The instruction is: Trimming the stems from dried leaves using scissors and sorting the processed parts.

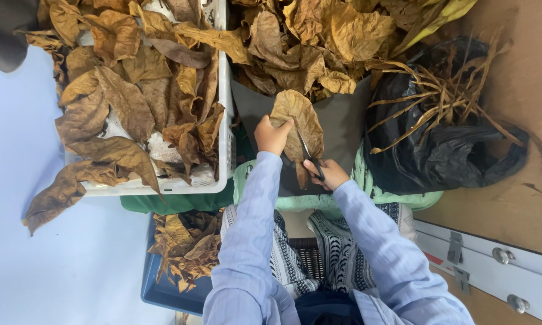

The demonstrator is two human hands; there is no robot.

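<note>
My left hand [272, 135] pinches 1 dried brown leaf [299, 123] upright over the grey board [343, 129]; my right hand [328, 174] grips scissors [310, 159], blades partway into it. I judge trimming underway: next, steady closing along the midrib.

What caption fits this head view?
Left hand holds a dried brown leaf while right hand cuts it with scissors, beside a white crate of leaves.

Person, head view: wore long pale-blue finely striped sleeves [253, 241] reaching both wrists; black-and-white patterned cloth [337, 253] lay over the lap at six o'clock; bare hands.
</note>
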